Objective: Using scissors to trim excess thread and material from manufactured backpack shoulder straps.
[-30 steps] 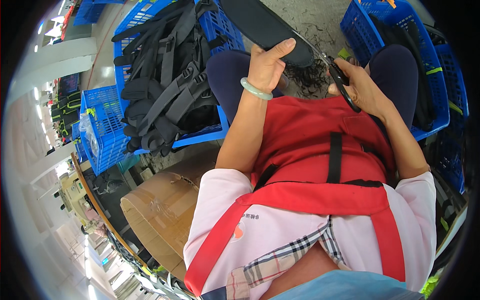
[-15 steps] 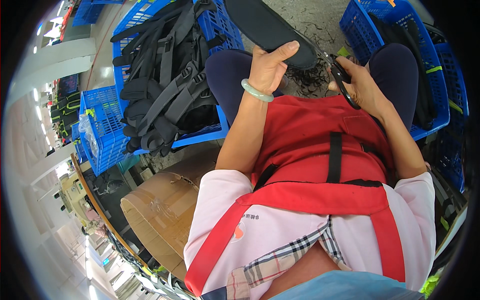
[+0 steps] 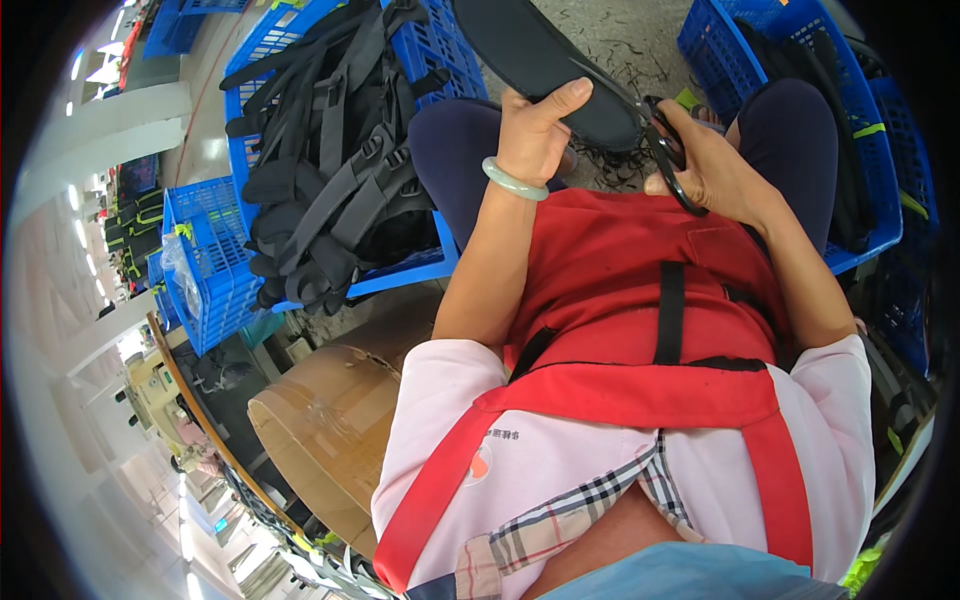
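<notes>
My left hand (image 3: 541, 125) grips a long, dark padded strap (image 3: 530, 50) with a rounded end, thumb lying on top of it. The strap runs up and out past the top edge. In my right hand (image 3: 718, 165) is a pair of black-handled scissors (image 3: 668, 160), my fingers through and around the loops. Their blades lie along the strap's edge close to its rounded end; whether they are parted is hard to see. A pale bangle (image 3: 514, 181) circles my left wrist.
To the left a blue crate (image 3: 400, 272) overflows with black and grey buckled straps (image 3: 345, 180). Another blue crate (image 3: 880, 200) with dark pieces stands at the right. Dark scraps litter the floor (image 3: 640, 60). A cardboard box (image 3: 320, 420) sits near my left elbow.
The scissors and my right hand have shifted slightly left, nearer the strap's rounded end. That end sits a little lower and further right. My left hand keeps its hold.
</notes>
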Motion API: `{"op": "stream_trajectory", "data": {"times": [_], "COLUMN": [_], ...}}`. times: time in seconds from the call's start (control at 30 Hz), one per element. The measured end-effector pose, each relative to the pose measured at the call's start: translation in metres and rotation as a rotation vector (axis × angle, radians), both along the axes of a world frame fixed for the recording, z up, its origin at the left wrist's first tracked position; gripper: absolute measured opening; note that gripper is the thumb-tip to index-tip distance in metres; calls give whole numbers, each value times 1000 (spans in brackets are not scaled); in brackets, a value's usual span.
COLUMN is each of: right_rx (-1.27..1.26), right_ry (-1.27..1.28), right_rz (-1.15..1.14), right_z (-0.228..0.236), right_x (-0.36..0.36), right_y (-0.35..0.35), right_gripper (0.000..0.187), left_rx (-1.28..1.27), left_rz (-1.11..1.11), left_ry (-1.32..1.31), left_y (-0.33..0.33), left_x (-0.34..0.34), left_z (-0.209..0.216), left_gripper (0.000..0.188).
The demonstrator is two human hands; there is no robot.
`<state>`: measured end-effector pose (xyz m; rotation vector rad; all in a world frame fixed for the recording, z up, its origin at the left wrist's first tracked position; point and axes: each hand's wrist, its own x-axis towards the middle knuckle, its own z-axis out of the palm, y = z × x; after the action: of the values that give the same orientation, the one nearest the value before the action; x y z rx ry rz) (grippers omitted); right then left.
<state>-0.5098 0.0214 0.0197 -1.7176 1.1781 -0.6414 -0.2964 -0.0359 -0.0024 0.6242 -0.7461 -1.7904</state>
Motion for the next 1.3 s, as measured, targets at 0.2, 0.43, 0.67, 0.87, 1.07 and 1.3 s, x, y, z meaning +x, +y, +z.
{"op": "stream_trajectory", "data": {"times": [0.2,0.43,0.67,0.87,1.07,1.3], "right_rx": [22,79,-52,116,16,120], "right_ry": [129,78,68,168,126,225], "right_rz": [27,-53,54,82,69,121], "right_z": [5,4,-3,17,-1,23], "right_x": [2,2,-8,-9,-8,-16], "right_y": [-5,-3,2,2,1,3], "right_gripper": [64,39,61,70,72,71], "left_rx": [-23,56,27,18,-12,40], "left_rz": [18,-14,-14,-20,-15,24], "left_ry": [24,95,65,57,61,127], "left_y": [1,1,-10,-8,-6,-7], "left_x": [-1,1,13,15,8,13], "left_z": [-2,1,-6,-4,-6,-1], "left_gripper": [15,19,20,21,26,25]}}
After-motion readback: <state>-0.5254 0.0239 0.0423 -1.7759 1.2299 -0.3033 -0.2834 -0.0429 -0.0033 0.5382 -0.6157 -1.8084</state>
